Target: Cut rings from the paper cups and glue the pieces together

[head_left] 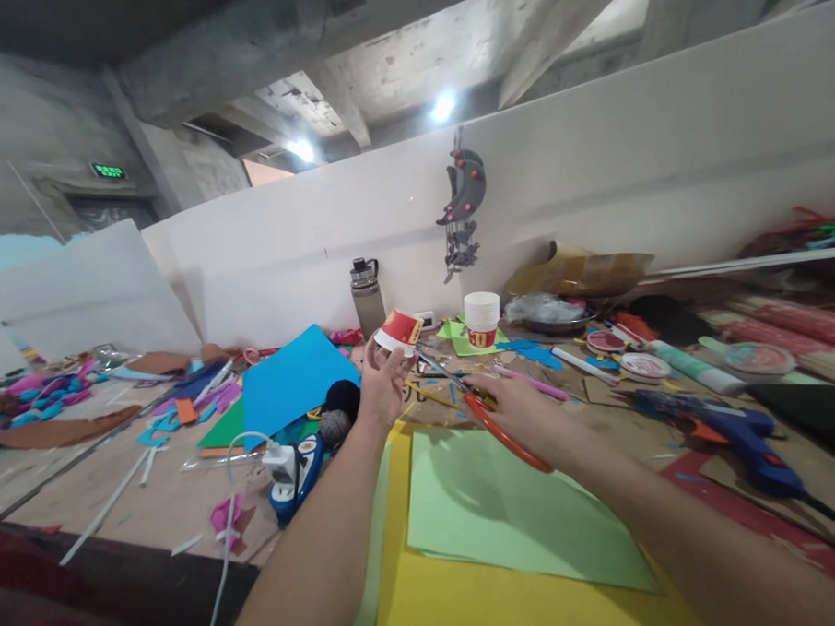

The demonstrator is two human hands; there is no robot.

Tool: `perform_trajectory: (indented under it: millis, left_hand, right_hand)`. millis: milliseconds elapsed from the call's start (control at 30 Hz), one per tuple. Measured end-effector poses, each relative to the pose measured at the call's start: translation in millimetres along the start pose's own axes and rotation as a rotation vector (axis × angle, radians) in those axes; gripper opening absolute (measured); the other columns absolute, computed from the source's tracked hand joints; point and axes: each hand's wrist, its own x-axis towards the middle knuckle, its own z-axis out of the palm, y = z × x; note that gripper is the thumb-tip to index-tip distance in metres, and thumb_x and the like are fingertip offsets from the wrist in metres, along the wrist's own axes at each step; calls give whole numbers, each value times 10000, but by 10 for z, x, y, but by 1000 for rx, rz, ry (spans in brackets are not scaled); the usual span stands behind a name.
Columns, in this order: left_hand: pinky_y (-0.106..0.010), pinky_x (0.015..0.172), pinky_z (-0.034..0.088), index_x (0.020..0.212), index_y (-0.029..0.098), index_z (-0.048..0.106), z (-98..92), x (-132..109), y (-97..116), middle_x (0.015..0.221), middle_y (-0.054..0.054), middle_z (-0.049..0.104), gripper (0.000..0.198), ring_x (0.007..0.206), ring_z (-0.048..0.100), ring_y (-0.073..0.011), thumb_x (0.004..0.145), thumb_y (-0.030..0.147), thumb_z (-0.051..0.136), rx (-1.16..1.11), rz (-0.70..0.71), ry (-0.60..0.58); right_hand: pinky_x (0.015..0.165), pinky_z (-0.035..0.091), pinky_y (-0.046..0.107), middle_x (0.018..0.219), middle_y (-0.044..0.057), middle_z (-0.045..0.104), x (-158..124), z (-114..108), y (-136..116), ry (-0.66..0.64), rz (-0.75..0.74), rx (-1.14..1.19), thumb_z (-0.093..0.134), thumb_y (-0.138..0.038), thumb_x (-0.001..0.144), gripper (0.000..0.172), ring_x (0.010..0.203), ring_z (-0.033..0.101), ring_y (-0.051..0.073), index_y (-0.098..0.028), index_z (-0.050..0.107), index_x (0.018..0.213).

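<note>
Evidently, left hand (385,388), fingers curled, grips tilted red-and-white paper cup (403,333) at frame centre, likely angled for access; right hand (516,403) wraps orange-handled metal scissors (490,421), blades pointing cupward. Forearms (309,539) rise from bottom edge, converging. Pale-green paper sheets (516,512) lie lower centre; upright white paper-cup stack (482,310), right of centre.

Scissors (497,429) over paper sheets (516,521), cup stack (482,312) behind, bottle (368,298) left of stack, glue gun (737,437) right of sheets

Coloured paper (516,521) strewn on the tabletop (181,508) and a glue gun (745,442) at four o'clock show a craft workshop.
</note>
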Motion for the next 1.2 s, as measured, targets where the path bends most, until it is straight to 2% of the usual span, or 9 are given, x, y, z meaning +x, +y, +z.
perform_trajectory:
  millis: [267, 600, 767, 967, 1200]
  left_hand:
    - [-357, 869, 541, 1157, 281, 552, -10, 0, -7, 1185, -41, 647, 593, 995, 665, -191, 641, 192, 832, 9, 10, -18]
    - [-366, 875, 532, 1185, 273, 538, 5, -5, 3, 1229, -61, 633, 615, 997, 668, -204, 645, 190, 818, 29, 17, -10]
    - [-359, 862, 535, 1141, 270, 562, -3, -5, -3, 1178, -46, 660, 544, 988, 671, -198, 663, 201, 810, 17, 13, -7]
    - [-338, 812, 540, 1090, 241, 566, -24, 0, 11, 1063, -53, 703, 452, 900, 689, -188, 702, 315, 788, -22, -76, 36]
    - [-369, 844, 544, 1121, 288, 556, -30, -1, -27, 1155, -33, 663, 512, 919, 674, -175, 677, 245, 808, 3, -2, 0]
  right_hand:
    - [731, 481, 300, 1042, 115, 747, 4, -14, -31, -17, 40, -56, 460, -288, 887, 325, 885, 697, 250, -192, 708, 1073]
    - [659, 450, 262, 979, 87, 759, 11, 18, -21, -17, 83, -65, 473, -264, 876, 330, 827, 700, 229, -221, 707, 1105]
    - [621, 428, 245, 956, 83, 763, -8, 12, -46, -1, 77, -59, 481, -246, 865, 322, 796, 696, 217, -220, 713, 1088]
    - [622, 428, 248, 949, 89, 761, -21, -6, -74, -15, 66, -50, 462, -286, 885, 338, 786, 695, 217, -210, 706, 1105]
    - [664, 442, 264, 1031, 95, 754, -4, 9, -33, -20, 86, -75, 472, -275, 877, 347, 868, 698, 244, -220, 695, 1137]
